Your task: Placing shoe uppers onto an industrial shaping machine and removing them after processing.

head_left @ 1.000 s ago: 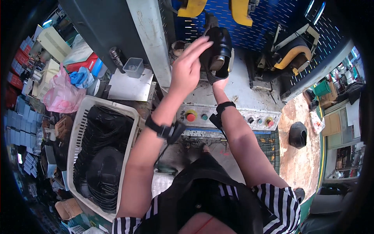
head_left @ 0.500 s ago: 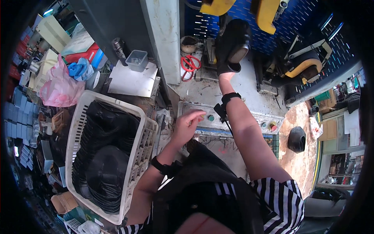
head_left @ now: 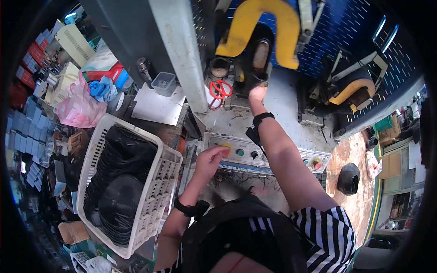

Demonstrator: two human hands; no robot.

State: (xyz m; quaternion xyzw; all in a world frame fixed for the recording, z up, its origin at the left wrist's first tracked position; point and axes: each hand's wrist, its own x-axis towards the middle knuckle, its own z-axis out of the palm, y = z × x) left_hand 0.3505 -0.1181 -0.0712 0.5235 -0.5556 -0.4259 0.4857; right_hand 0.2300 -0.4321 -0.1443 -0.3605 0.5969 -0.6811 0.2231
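My right hand (head_left: 258,93) reaches forward and grips the near end of a black shoe upper (head_left: 259,78), its fingers partly hidden by it. The upper sits at the machine's station with a brownish opening facing up. A yellow curved clamp arm (head_left: 248,18) arches over and around its far end. My left hand (head_left: 209,160) is curled loosely at the left end of the control panel (head_left: 282,159), its fingertips at a round button with a yellow ring (head_left: 226,146). Nothing shows in that hand. A green button (head_left: 240,152) lies just right of it.
At left stands a white plastic basket (head_left: 157,182) with stacked black pieces (head_left: 119,195). Red-handled scissors (head_left: 220,94) and a round pot (head_left: 219,67) sit beside the metal post (head_left: 180,54). A second station (head_left: 357,86) is at right; a black piece (head_left: 348,179) rests on a wooden board.
The yellow clamp arm has come down around the upper. My right hand and the upper have shifted slightly left and lower. My left hand has curled its fingers and moved toward the yellow-ringed button.
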